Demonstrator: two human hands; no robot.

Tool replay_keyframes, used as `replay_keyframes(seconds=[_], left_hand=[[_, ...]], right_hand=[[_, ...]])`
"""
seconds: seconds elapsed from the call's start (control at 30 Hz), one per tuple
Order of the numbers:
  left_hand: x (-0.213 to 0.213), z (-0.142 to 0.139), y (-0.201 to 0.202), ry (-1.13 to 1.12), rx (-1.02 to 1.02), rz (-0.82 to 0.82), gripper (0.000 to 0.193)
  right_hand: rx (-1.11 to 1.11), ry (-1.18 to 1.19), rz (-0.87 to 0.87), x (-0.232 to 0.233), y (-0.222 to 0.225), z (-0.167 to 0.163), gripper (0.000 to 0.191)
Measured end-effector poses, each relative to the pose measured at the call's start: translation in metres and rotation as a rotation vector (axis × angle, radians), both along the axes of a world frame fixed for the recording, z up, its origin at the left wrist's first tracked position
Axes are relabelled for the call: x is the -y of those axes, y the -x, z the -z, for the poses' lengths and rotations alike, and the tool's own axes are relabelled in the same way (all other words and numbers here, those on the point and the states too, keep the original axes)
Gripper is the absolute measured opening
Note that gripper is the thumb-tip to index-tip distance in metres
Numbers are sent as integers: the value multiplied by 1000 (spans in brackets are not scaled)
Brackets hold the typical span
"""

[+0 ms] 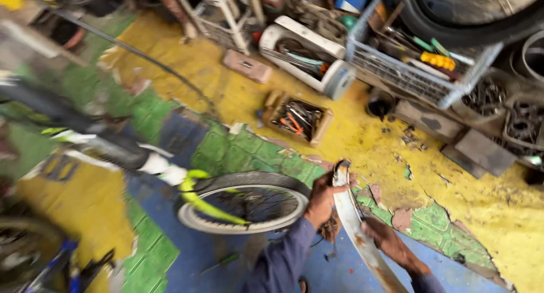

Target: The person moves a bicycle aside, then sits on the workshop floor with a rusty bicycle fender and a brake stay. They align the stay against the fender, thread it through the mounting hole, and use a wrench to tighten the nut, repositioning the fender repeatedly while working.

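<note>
Inspection of the moment: both hands are on a long, curved, rust-stained white metal mudguard (354, 225), held over the painted floor just right of the small spoked bicycle wheel with the white-walled tyre (243, 202).

The left hand (323, 199) grips the mudguard near its upper end, fingers wrapped closed around the strip. The right hand (388, 242) clasps it lower down, fingers likewise closed over its edge. The mudguard runs from above the left hand down toward the bottom edge of the view, tilted, apart from the wheel.

The wheel sits in the lime-green and white bicycle frame (170, 174), lying left of the mudguard. Beyond the wheel, further from the person, stand a shallow cardboard box of hand tools (297, 120) and, past that, a grey wire basket of tools (408, 72).

Judgement: the step in hand appears to be handling the mudguard free of the bicycle, either inspecting or positioning it. A next move beside the wheel would call for both grips kept firm and the curve aligned with the tyre. The view is blurred; finer detail cannot be told.
</note>
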State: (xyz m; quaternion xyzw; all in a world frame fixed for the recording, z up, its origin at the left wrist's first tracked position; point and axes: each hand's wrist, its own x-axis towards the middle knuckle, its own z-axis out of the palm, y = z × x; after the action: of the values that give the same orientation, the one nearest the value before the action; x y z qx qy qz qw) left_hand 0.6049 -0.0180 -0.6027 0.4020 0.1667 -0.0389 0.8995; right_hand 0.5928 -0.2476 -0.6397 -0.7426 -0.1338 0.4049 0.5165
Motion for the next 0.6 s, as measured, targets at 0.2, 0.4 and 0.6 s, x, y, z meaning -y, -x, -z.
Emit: replay_keyframes(seconds=[0.2, 0.4, 0.6], left_hand=[[-1, -114, 74, 47, -142, -117, 40], [-32, -271, 169, 43, -72, -234, 47], [-67, -418, 270, 194, -50, -479, 44]], right_hand=[[104, 217, -50, 2, 39, -107, 52], [65, 272, -177, -46, 76, -231, 50], [125, 239, -397, -124, 136, -381, 49]])
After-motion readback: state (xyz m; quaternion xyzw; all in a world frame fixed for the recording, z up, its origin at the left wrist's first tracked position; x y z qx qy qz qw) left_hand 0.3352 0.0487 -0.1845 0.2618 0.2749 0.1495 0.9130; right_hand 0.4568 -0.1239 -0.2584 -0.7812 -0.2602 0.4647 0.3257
